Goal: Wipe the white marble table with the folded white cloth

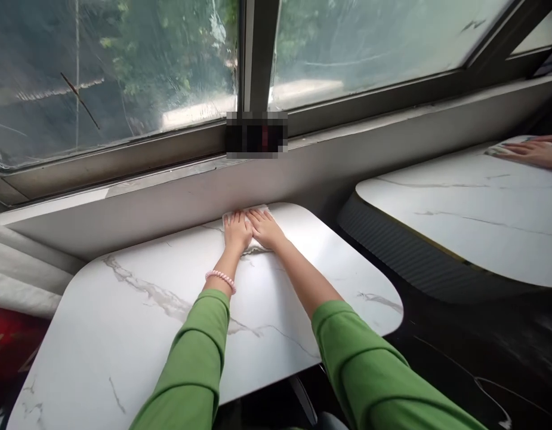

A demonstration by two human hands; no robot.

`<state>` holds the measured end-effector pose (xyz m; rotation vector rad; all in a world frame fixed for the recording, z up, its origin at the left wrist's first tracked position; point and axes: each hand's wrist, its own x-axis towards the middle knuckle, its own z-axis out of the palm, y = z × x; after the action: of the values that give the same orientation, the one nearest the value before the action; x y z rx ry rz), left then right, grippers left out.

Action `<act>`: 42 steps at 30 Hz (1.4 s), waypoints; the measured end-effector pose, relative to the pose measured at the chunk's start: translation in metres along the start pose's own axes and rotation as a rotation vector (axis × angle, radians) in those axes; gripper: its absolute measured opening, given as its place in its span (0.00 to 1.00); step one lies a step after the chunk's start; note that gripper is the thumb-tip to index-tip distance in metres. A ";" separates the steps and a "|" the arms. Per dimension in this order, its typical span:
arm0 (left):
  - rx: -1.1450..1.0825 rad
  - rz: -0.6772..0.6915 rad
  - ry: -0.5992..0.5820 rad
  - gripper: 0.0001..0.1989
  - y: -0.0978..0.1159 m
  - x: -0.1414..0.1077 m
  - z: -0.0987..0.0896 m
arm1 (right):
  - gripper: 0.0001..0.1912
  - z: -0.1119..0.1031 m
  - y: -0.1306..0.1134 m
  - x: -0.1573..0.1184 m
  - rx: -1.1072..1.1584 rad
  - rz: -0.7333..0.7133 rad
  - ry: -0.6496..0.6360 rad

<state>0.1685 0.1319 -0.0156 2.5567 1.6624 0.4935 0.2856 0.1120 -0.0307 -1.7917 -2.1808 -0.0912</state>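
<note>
A folded white cloth (pixel 256 246) lies on the white marbled table (pixel 136 322), close to its far edge by the wall. My left hand (pixel 237 230) presses flat on the cloth's left part, fingers spread and pointing at the wall. Beside it, touching at the thumbs, my right hand (pixel 264 228) rests on the cloth with its fingers stretched out. Both hands cover most of the cloth. A pink beaded bracelet (pixel 221 279) circles my left wrist.
Windows above a pale ledge (pixel 168 177) run behind the table. At the right, past a dark gap, another person's hand (pixel 533 151) rests on a cloth on a second marbled table (pixel 481 209). White fabric (pixel 20 280) hangs at the left.
</note>
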 end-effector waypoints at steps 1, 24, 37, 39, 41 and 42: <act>0.002 -0.008 0.006 0.24 0.000 0.002 0.001 | 0.28 0.000 0.002 0.003 0.000 -0.004 0.001; -0.232 0.251 -0.312 0.40 0.174 -0.164 -0.023 | 0.30 -0.059 0.086 -0.253 0.055 -0.042 0.027; -0.191 0.208 -0.173 0.37 0.174 -0.097 0.011 | 0.30 -0.037 0.128 -0.181 -0.011 -0.008 0.046; -0.161 0.177 -0.134 0.35 0.168 -0.071 0.019 | 0.29 -0.035 0.135 -0.148 -0.014 0.002 0.005; -0.135 0.142 -0.096 0.34 0.161 -0.045 0.025 | 0.29 -0.031 0.142 -0.116 -0.018 0.017 -0.019; -0.124 0.125 -0.079 0.33 0.157 -0.032 0.028 | 0.29 -0.029 0.144 -0.101 -0.020 0.024 -0.025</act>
<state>0.3028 0.0406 -0.0156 2.5645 1.4072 0.4803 0.4470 0.0403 -0.0528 -1.8390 -2.1828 -0.0856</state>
